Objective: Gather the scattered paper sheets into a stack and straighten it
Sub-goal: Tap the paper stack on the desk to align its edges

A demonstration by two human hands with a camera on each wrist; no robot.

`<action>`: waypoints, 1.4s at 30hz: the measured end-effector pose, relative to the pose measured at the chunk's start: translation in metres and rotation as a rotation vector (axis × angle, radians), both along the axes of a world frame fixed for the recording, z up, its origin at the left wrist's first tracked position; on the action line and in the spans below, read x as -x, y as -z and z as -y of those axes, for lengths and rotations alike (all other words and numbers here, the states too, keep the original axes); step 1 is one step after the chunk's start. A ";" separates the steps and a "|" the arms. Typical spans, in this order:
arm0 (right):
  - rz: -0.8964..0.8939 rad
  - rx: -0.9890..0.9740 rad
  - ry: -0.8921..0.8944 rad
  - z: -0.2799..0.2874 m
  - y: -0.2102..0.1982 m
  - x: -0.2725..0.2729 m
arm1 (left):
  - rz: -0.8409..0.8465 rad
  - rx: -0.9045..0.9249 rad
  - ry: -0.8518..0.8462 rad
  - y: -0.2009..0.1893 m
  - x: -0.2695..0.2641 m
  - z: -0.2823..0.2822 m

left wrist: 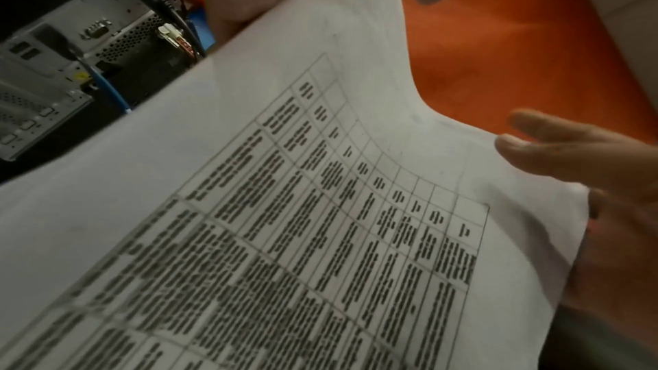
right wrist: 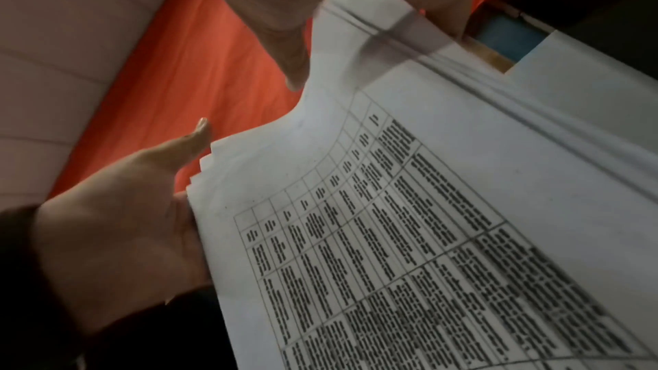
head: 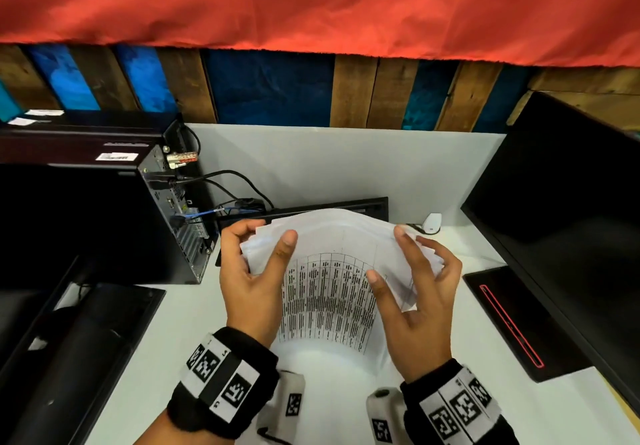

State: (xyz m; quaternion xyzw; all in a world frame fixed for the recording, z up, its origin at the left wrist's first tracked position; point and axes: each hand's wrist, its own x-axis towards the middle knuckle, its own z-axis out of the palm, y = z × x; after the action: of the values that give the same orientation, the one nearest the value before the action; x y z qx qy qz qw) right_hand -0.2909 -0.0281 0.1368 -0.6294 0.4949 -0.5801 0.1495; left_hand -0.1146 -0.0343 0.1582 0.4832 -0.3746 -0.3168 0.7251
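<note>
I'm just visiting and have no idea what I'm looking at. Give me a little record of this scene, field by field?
Who: a person working with two bare hands
Held: paper stack, front sheet a printed table
Left hand: grips the stack's left side, thumb on front
Right hand: holds the right side, thumb on front, fingers behind
Edges: uneven, sheet corners stepped
Surface: white desk
Nearby: computer tower on the left, dark monitor on the right

Red cloth (head: 311, 4) hanging over a wall (head: 277, 87) of brown and blue planks, white desk (head: 180, 306) standing below, black computer (head: 86, 219) sitting left, dark monitor (head: 571, 202) standing right
</note>
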 end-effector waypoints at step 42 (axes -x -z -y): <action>0.043 0.019 0.024 -0.003 0.011 -0.002 | 0.140 0.053 -0.126 0.008 -0.002 0.002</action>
State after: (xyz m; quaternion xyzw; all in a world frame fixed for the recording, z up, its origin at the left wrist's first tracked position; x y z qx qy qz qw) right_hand -0.2886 -0.0250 0.1263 -0.6123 0.4936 -0.5998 0.1474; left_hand -0.1125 -0.0366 0.1501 0.5075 -0.4013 -0.2261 0.7282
